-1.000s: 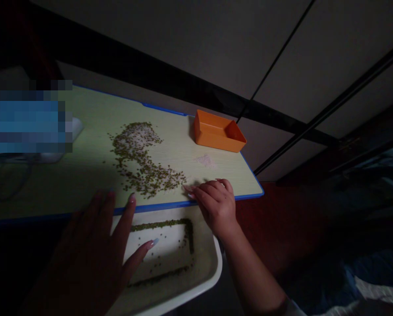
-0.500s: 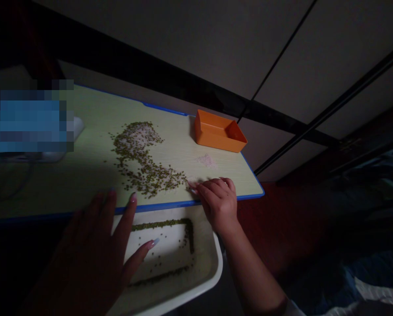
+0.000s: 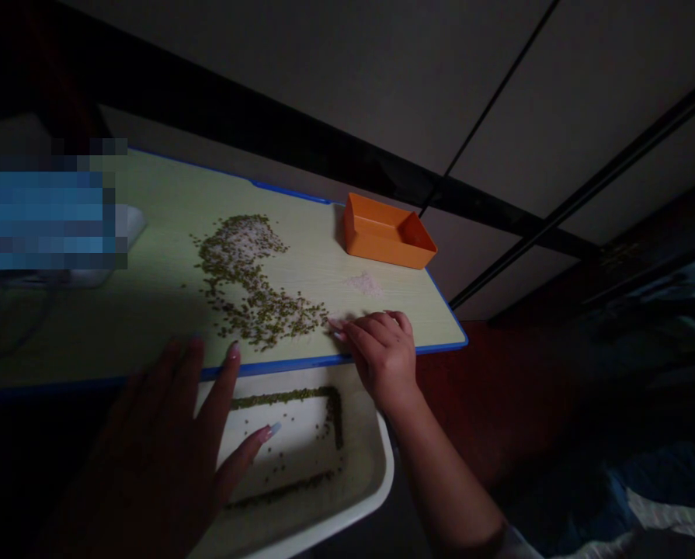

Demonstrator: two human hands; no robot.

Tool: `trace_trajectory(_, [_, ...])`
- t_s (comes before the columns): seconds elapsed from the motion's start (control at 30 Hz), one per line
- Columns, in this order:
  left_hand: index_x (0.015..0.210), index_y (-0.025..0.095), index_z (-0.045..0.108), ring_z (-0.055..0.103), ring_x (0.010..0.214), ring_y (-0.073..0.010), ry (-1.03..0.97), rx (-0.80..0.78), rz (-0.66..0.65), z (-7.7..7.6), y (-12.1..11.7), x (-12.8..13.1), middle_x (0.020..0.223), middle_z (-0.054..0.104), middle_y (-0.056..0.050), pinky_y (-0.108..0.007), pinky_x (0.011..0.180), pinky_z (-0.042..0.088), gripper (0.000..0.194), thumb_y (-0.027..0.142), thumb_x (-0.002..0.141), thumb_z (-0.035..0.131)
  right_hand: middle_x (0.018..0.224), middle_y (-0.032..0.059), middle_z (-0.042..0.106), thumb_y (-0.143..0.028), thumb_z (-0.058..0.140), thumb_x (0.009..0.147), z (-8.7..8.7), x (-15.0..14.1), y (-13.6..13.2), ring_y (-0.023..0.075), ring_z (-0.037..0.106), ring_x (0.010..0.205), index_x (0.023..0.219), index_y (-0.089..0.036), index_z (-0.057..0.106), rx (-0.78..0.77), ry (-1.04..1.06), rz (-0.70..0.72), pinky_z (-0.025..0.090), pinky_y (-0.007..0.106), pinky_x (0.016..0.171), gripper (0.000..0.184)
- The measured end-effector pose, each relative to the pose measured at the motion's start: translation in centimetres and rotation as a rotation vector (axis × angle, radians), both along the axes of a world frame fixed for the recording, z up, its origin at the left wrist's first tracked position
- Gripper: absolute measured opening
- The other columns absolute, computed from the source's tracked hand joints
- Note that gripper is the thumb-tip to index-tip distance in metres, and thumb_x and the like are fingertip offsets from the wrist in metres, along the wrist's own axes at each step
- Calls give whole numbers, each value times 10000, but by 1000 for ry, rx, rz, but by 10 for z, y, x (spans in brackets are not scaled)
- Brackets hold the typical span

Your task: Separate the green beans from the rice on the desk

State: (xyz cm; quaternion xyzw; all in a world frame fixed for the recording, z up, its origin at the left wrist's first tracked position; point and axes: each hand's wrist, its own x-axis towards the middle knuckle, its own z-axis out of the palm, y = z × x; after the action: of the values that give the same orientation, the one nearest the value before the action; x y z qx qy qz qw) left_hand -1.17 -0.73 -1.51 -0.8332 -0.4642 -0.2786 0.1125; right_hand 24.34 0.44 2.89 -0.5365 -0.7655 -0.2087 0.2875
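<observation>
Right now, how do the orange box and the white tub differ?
The orange box stands on the table; the white tub sits lower, at the table's near edge. The box shows no grains inside, while the tub has green grains along its inner edges. The box looks sharp-cornered, the tub round-cornered. Both are open-topped.
</observation>
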Motion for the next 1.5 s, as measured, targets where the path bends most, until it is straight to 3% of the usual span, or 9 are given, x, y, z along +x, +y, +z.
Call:
trace_trajectory(0.13, [1521,222,138,319,1431,-473,-21,-21,5,-1,0,0,1597,256,-229,-684,1043,394,809,523,831,433,810,16,742,-286,597,950,2,-1,2,155,604,818,956,-219,726,3,-19,4,348,349,876,145])
trace_trajectory(0.7, [1513,177,181,376,1383,-502,-18,50,-24,2,1,1,1553,312,-275,-684,998,427,807,501,831,465,789,13,720,-295,592,956,1,0,10,161,578,823,1023,-231,729,-15,-16,-28,328,339,835,166])
trace_trajectory(0.97, [1516,183,173,324,1416,-495,-43,7,-31,-3,1,-1,1619,192,-227,-700,1037,384,815,530,829,441,794,23,730,-293,574,964,4,-2,7,166,578,804,974,-212,735,-27,-25,-18,334,339,819,181])
trace_trajectory(1.5, [1521,230,149,274,1449,-476,-68,-23,-39,-7,1,-2,1649,133,-161,-712,1067,349,822,529,817,451,798,27,734,-330,556,971,8,-2,20,175,571,783,1022,-239,760,-146,-14,-73,325,325,775,229])
